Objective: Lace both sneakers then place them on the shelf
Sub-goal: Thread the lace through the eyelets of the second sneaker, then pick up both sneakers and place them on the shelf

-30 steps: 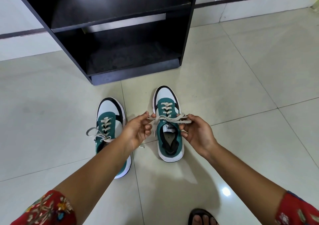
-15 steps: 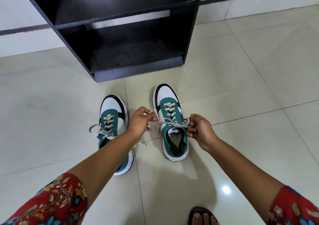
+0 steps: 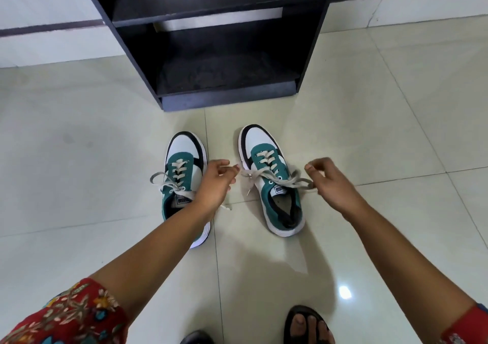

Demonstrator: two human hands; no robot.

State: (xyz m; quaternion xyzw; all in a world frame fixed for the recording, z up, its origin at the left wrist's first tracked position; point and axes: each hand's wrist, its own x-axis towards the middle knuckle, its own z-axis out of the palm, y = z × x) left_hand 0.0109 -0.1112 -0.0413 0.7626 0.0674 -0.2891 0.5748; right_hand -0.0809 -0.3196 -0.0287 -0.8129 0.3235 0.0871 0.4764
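Note:
Two green, white and black sneakers stand side by side on the tiled floor, toes toward the black shelf (image 3: 227, 98). The left sneaker (image 3: 184, 169) has a tied lace bow with a loop trailing left. The right sneaker (image 3: 272, 185) is laced up, and its grey lace (image 3: 280, 178) stretches sideways across the tongue. My left hand (image 3: 215, 182) pinches the lace's left end beside the shoe. My right hand (image 3: 331, 182) pinches the right end on the other side. My left forearm covers the left sneaker's heel.
The shelf unit has an open bottom compartment (image 3: 227, 74) and another board above it, both bare. White wall tiles run behind it. My foot in a dark sandal (image 3: 307, 325) shows at the bottom edge.
Both hands have moved apart, drawing the right sneaker's lace ends out to each side. The view has shifted, so the shoes and shelf now sit further right in frame.

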